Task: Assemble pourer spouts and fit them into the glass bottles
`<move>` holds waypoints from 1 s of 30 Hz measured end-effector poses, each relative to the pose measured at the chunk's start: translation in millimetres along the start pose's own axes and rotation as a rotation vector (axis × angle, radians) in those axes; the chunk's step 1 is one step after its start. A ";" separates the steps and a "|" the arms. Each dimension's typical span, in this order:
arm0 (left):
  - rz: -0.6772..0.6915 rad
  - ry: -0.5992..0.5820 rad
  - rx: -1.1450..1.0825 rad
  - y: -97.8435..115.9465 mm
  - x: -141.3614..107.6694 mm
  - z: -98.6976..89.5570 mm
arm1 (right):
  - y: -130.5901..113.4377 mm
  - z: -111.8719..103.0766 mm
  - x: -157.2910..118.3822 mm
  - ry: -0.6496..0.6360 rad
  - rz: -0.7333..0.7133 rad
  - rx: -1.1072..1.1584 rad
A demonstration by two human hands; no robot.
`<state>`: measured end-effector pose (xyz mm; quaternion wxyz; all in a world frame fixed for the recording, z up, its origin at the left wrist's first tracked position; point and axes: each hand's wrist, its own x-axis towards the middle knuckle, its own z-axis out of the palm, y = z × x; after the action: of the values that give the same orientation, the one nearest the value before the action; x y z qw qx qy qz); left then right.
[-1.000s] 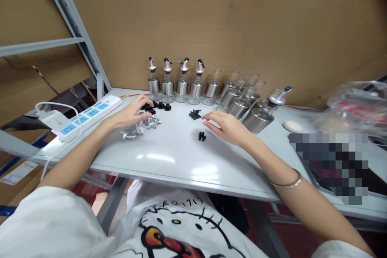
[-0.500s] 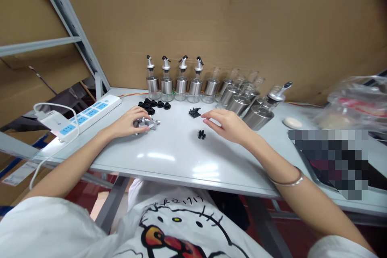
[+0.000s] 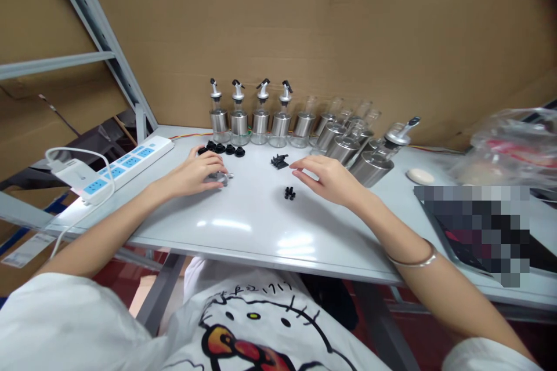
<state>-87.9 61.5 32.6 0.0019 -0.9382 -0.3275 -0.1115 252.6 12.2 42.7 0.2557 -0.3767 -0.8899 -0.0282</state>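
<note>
On the left of the table, my left hand [image 3: 199, 175] curls over a small heap of silver pour spouts [image 3: 220, 176], thumb and fingers around them and mostly hiding them. Just behind it sit several black stoppers [image 3: 230, 149], partly covered by the fingers. My right hand [image 3: 326, 177] is open at the middle right, thumb apart from the fingers and nothing between them. Its fingertips are near a pile of small black levers [image 3: 279, 161]. Closer to me lies a cluster of tiny black plugs [image 3: 289, 192].
Along the cardboard wall stand several glass-and-steel bottles [image 3: 261, 122], some with spouts fitted. At left lies a white power strip [image 3: 126, 168] with a charger and cable. To the right are a white oval object [image 3: 420, 176], a plastic bag [image 3: 513, 145] and a blurred-out dark item.
My left hand has shifted slightly right and closed further over the silver spouts, covering more of them. My right hand has stayed nearly still.
</note>
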 end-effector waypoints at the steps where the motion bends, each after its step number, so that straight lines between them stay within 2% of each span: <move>1: 0.028 0.001 -0.005 3.5 3.7 -0.2 | 0.2 -0.4 0.0 0.006 0.003 0.006; 5: 0.128 0.108 -0.095 33.7 19.6 5.2 | -1.0 -2.5 0.1 0.031 0.029 0.062; 8: 0.157 0.222 -0.168 62.8 28.5 21.4 | -8.6 -2.4 -0.2 0.010 0.062 0.163; 11: 0.226 0.258 -0.251 80.5 30.1 41.0 | -21.8 1.2 -1.9 -0.067 0.078 0.312; 15: 0.316 0.327 -0.280 84.9 24.0 52.7 | -35.7 6.6 -4.2 -0.072 0.001 0.367; 20: 0.450 0.546 -0.208 86.4 22.8 50.0 | -39.4 7.0 -3.9 0.013 -0.102 0.339; 22: 0.482 0.596 -0.234 88.8 25.5 50.3 | -39.1 7.9 -3.6 0.064 -0.144 0.315; 25: 0.469 0.601 -0.341 92.6 30.7 53.9 | -37.5 10.5 -3.7 0.147 -0.212 0.273; 30: 0.472 0.493 -0.551 96.9 37.7 60.1 | -35.9 12.1 -4.8 0.199 -0.222 0.268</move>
<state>12.8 13.1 -11.3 -0.1450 -0.8981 -0.0521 -0.4120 225.6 -13.6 35.0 0.3857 -0.2340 -0.8921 0.0255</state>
